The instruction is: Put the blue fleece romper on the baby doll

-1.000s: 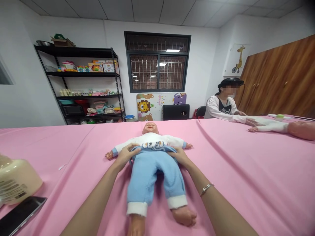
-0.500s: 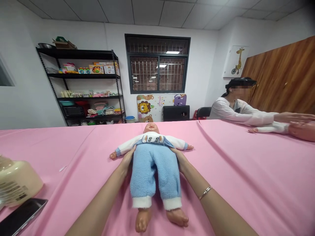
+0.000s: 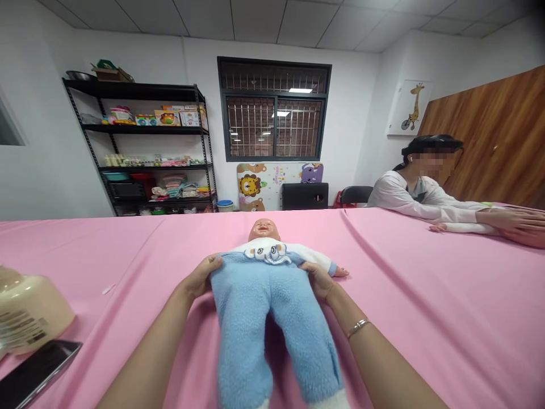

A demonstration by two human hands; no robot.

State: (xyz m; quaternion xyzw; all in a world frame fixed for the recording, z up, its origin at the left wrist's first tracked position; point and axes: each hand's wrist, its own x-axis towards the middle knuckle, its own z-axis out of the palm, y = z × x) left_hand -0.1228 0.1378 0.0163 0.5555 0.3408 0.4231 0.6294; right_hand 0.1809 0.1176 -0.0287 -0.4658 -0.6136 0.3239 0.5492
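Observation:
A baby doll [image 3: 264,229] lies on its back on the pink cloth, head away from me, in a white top and blue fleece trousers [image 3: 247,301]. My left hand [image 3: 203,276] pinches the trousers' waist at the left edge. At the right edge of the waist, my right hand [image 3: 317,278] grips the same fabric. An animal-face patch [image 3: 267,251] shows on the doll's front between the hands. One doll arm reaches out to the right; the other is hidden behind the raised cloth. The feet are out of view.
A cream bottle [image 3: 34,309] and a black phone [image 3: 36,372] lie at the left on the pink tablecloth [image 3: 426,295]. Across at the right, a person [image 3: 409,187] in white has their hands on another doll [image 3: 523,233]. Shelves [image 3: 140,128] stand behind.
Both hands have taken hold of the waist edges, and the fabric is spread wider and raised. The trousers fill more of the view, and the feet have left it. The other person's hands moved.

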